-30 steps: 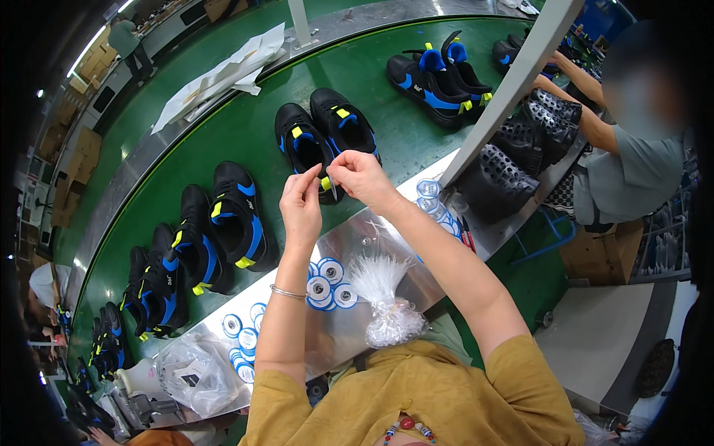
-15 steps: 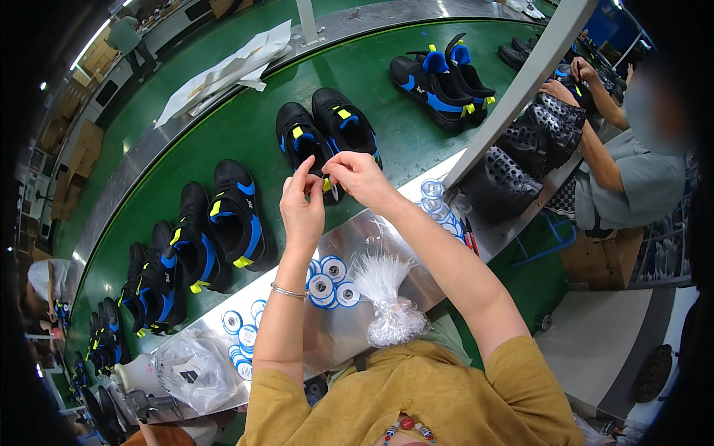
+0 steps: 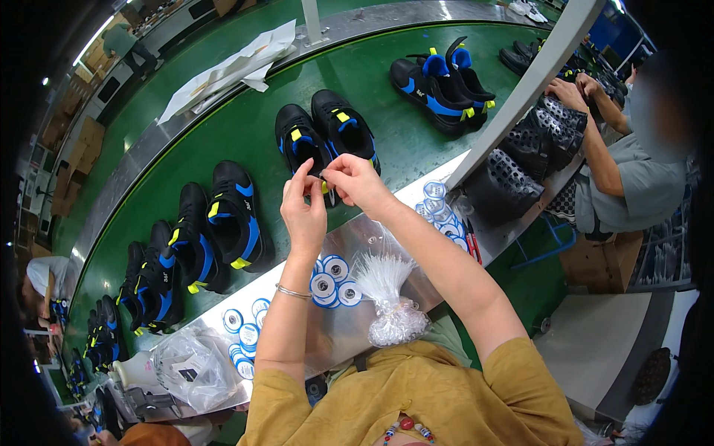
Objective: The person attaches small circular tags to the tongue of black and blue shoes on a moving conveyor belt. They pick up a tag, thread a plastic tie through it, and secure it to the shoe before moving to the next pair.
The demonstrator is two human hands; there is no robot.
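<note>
My left hand [image 3: 303,212] and my right hand [image 3: 360,186] meet fingertip to fingertip over the heel of a black-and-blue shoe [image 3: 297,126] with a yellow pull tab. Both have thumb and fingers drawn together. A thin pale sliver shows between them, too small to name. Beside that shoe stands its mate [image 3: 343,119], toe pointing away from me. Below my wrists, round blue-and-white tags [image 3: 324,285] lie on the metal ledge. Near my right forearm is a tied bundle of clear plastic tag fasteners [image 3: 387,290].
More black-and-blue shoes [image 3: 234,215] line the green conveyor [image 3: 201,141] on the left, with another pair [image 3: 439,93] farther right. A grey post [image 3: 520,89] slants up at right, near black boots [image 3: 506,182] and a co-worker [image 3: 632,149]. A clear plastic bag [image 3: 195,372] sits lower left.
My hands stay at the shoe's heel; the right fingers have shifted slightly. The view has moved a little. At far left, another person has leaned farther into sight.
</note>
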